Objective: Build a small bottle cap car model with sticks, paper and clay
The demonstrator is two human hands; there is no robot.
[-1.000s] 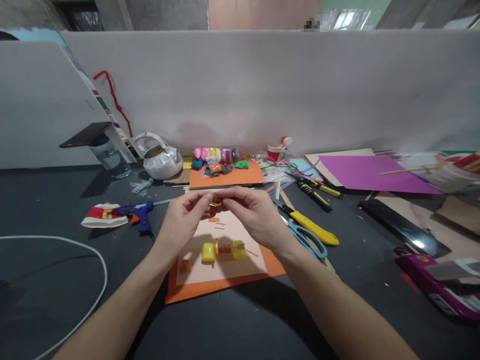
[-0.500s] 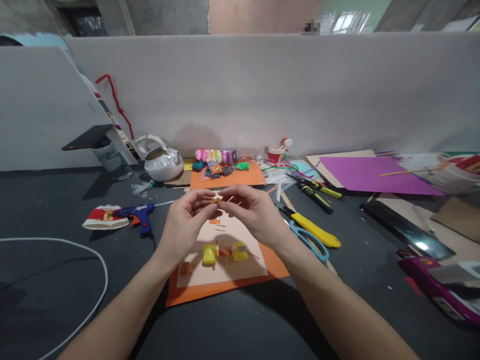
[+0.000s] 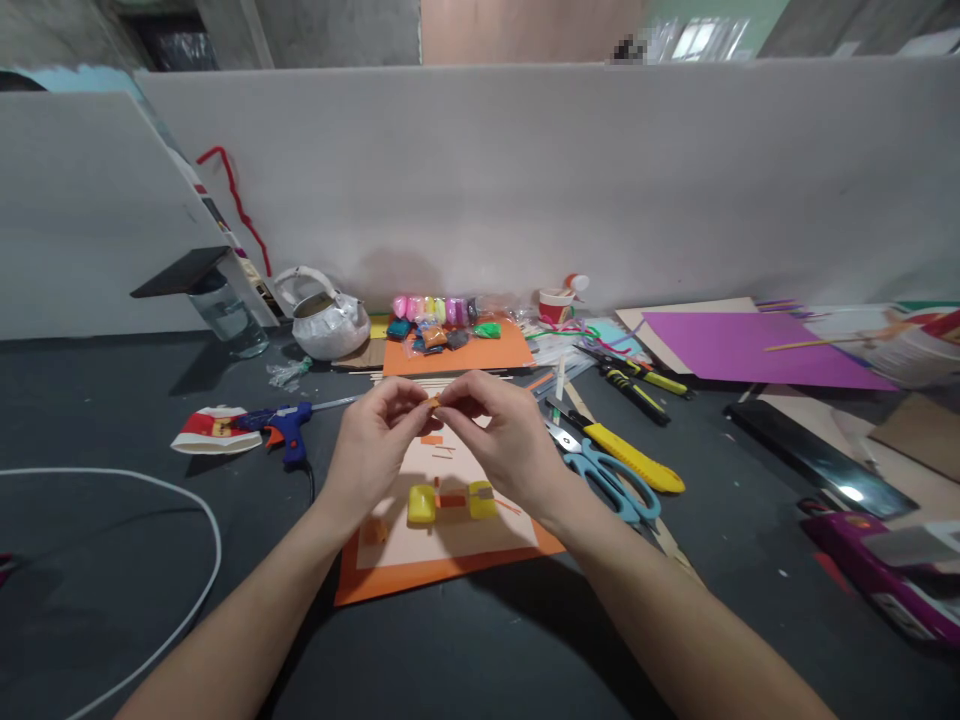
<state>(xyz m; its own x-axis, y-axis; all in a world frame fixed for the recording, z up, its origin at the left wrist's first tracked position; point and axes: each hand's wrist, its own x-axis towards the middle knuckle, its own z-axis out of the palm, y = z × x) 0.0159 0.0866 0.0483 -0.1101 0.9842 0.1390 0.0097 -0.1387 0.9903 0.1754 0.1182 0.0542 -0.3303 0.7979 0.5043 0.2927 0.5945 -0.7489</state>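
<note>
My left hand point(image 3: 373, 437) and my right hand point(image 3: 504, 437) meet above the sheets, thumbs and fingertips pinched together. Between them is a small orange-brown piece of modelling clay point(image 3: 433, 403), mostly hidden by the fingers. Below lies a pale sheet point(image 3: 450, 550) on top of an orange sheet point(image 3: 390, 586). On the pale sheet are two yellow blocks point(image 3: 421, 505) with an orange strip point(image 3: 451, 501) between them. A lump of orange clay point(image 3: 376, 530) sits near its left edge, and thin sticks point(image 3: 442, 457) lie farther up.
Left of my hands lies a blue glue gun point(image 3: 291, 432). Blue-handled scissors point(image 3: 611, 485), a yellow cutter point(image 3: 634, 458) and pliers point(image 3: 634, 393) are at the right. Behind stand a silvery kettle-like pot point(image 3: 330, 325) and clay packets point(image 3: 435, 310). A white cable point(image 3: 214, 540) curves at the left.
The hands stay pinched together over the sheet, with the right hand slightly shifted and more of the scissors showing beside it. The whole view has shifted a little.
</note>
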